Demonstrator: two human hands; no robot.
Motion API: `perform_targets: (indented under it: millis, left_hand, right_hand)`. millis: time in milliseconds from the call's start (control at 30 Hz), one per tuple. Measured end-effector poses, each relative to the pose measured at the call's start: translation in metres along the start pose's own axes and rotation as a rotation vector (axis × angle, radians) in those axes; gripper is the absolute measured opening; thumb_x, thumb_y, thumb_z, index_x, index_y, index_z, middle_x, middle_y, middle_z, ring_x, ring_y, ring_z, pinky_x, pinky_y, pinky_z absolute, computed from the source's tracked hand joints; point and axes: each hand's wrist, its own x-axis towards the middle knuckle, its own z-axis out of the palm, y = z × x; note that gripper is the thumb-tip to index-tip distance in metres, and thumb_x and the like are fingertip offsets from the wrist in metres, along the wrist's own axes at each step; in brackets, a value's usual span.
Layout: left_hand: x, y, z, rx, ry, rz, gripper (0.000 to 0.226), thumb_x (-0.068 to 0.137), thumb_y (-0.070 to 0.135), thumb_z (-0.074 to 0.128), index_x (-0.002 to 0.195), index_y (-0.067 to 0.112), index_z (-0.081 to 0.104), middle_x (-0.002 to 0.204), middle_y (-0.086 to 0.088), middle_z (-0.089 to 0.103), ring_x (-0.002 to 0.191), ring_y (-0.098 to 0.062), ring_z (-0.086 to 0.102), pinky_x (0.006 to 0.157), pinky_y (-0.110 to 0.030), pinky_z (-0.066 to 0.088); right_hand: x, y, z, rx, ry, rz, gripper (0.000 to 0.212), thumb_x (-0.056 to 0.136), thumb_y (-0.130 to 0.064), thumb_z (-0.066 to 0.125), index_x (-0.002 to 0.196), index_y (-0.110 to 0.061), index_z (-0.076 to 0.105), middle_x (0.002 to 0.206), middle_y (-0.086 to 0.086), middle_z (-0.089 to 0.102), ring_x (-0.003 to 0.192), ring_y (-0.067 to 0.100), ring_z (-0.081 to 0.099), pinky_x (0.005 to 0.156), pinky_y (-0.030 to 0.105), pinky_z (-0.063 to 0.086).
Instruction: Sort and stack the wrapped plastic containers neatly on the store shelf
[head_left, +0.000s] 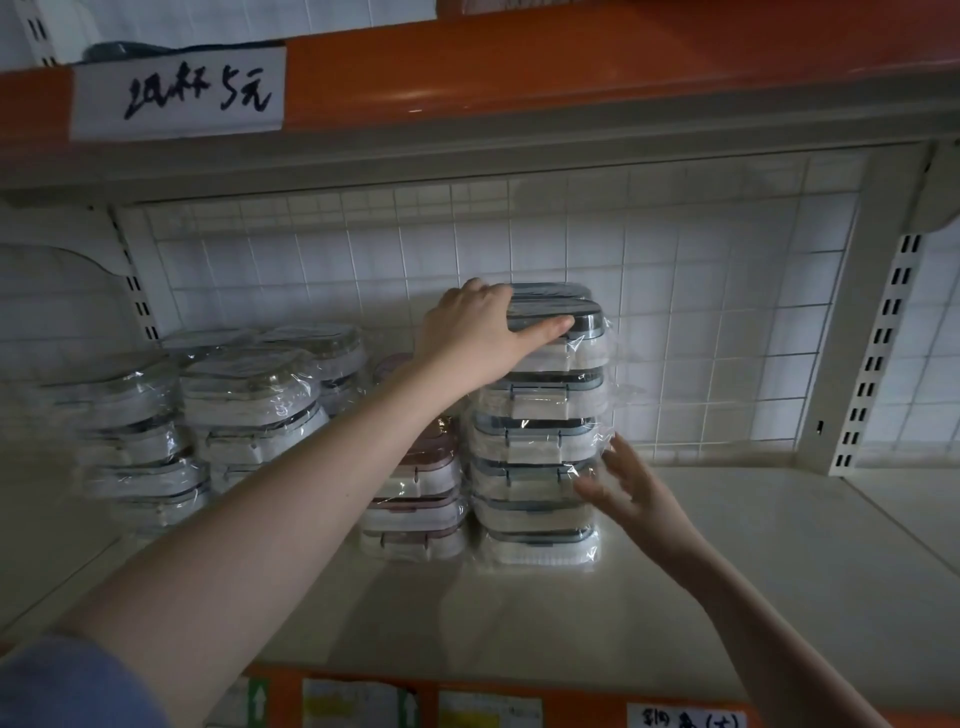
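Shelf (779, 545): tall stack (540, 467), long axes L-R, latches facing front. Left hand (478, 332) clasped top container (558, 312); right hand (631, 493) open, prob. touching stack.

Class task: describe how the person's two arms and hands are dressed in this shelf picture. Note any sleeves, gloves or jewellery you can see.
Both hands are bare, with no gloves. No rings, watch or bracelet show on the left hand or the right hand. The left arm is uncovered up to a blue short sleeve at the lower left corner. The right forearm is uncovered as far as the picture's edge, so any sleeve there lies out of view.
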Motion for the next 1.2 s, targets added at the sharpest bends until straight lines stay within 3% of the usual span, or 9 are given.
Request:
perform_targets:
  millis: [67,167,200,300,533,1000,1133,1200]
  left_hand:
    - [0.0,-0.001,-0.003,0.005,0.004,0.016,0.082,0.082,0.076,0.036,0.137,0.015,0.044,0.142,-0.004,0.044,0.129,-0.022,0.041,0.102,-0.037,0.036]
    - [0.0,-0.004,-0.007,0.008,-0.014,0.034,0.078,0.084,0.072,0.04,0.138,0.017,0.042,0.143,-0.003,0.043,0.13,-0.021,0.04,0.101,-0.035,0.035]
    - [0.0,-0.004,-0.008,0.007,-0.024,0.041,0.076,0.084,0.071,0.041,0.139,0.018,0.041,0.144,-0.002,0.042,0.129,-0.02,0.04,0.101,-0.034,0.035]
    - [-0.001,-0.008,-0.009,-0.01,-0.051,0.056,0.069,0.087,0.067,0.043,0.138,0.021,0.043,0.142,-0.001,0.044,0.128,-0.02,0.042,0.099,-0.032,0.035]
    - [0.001,-0.012,-0.005,-0.018,-0.093,0.07,0.062,0.089,0.065,0.042,0.132,0.021,0.048,0.136,0.0,0.05,0.123,-0.019,0.046,0.094,-0.031,0.036]
    - [-0.003,-0.006,-0.004,-0.04,-0.092,0.05,0.064,0.09,0.062,0.041,0.136,0.017,0.044,0.141,-0.001,0.045,0.127,-0.02,0.042,0.099,-0.034,0.035]
    - [-0.008,-0.004,-0.004,-0.011,-0.076,0.045,0.066,0.091,0.062,0.039,0.138,0.015,0.043,0.141,-0.003,0.044,0.126,-0.021,0.044,0.1,-0.036,0.038]
    - [-0.012,-0.003,-0.003,0.021,-0.042,0.049,0.067,0.092,0.062,0.036,0.139,0.014,0.041,0.142,-0.004,0.043,0.126,-0.022,0.043,0.1,-0.036,0.039]
  right_hand:
    - [0.006,-0.009,0.0,-0.009,0.019,-0.058,0.092,0.061,-0.07,0.067,0.135,-0.022,0.041,0.103,-0.014,0.057,0.104,0.009,0.052,0.096,0.033,0.04]
    - [0.015,-0.018,0.003,-0.062,0.048,-0.125,0.03,0.078,-0.048,0.067,0.099,-0.032,0.053,0.076,-0.02,0.055,0.079,-0.002,0.051,0.076,0.024,0.041]
    - [0.016,-0.021,0.005,-0.078,0.057,-0.143,0.019,0.082,-0.04,0.067,0.087,-0.03,0.051,0.07,-0.019,0.053,0.072,-0.005,0.05,0.07,0.021,0.039]
    - [0.019,-0.025,0.007,-0.1,0.071,-0.147,0.02,0.086,-0.031,0.064,0.077,-0.026,0.047,0.06,-0.021,0.05,0.059,-0.006,0.047,0.06,0.013,0.036]
    - [0.021,-0.033,0.009,-0.068,0.005,-0.153,0.032,0.094,-0.009,0.053,0.073,-0.027,0.037,0.047,-0.032,0.049,0.05,-0.013,0.047,0.053,0.005,0.036]
    - [0.017,-0.037,0.002,-0.163,-0.022,-0.131,0.027,0.095,-0.018,0.052,0.074,-0.028,0.039,0.062,-0.015,0.046,0.057,-0.015,0.049,0.057,0.007,0.038]
    - [0.015,-0.034,0.001,-0.193,0.013,-0.119,0.017,0.093,-0.03,0.054,0.08,-0.033,0.044,0.078,-0.014,0.058,0.082,-0.006,0.059,0.069,0.018,0.043]
    - [0.011,-0.031,-0.001,-0.218,0.011,-0.122,0.009,0.092,-0.037,0.053,0.1,-0.034,0.051,0.094,-0.013,0.063,0.098,0.008,0.061,0.082,0.029,0.048]
